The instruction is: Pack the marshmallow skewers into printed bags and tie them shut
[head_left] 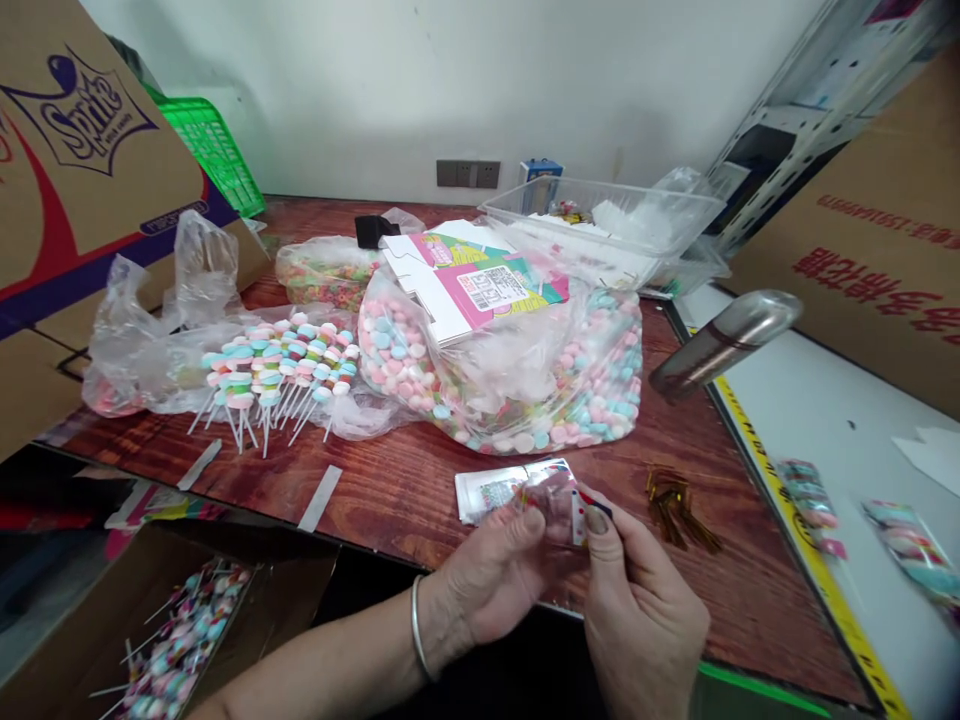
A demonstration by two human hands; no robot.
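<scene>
Between my two hands is a small clear plastic bag [559, 512] with coloured dots printed on it. My left hand [491, 570], with a silver bangle at the wrist, pinches one side between thumb and fingers. At the other side, my right hand [637, 590] grips the edge, thumb on top. Just behind them lies a flat pile of printed packaging bags [484, 492], partly covered by my left fingers. Gold twist ties [675, 508] lie in a loose heap to the right. Marshmallow lollipops [281, 362] on white sticks are piled at the left of the table.
Behind my hands sits a big bag of pastel marshmallows [592, 385] with printed cards [465, 275] on top. A steel flask [724, 345] stands tilted in view at the right. A carton of lollipops [292, 600] is below left. Wrapped sweets [810, 495] lie on the white surface.
</scene>
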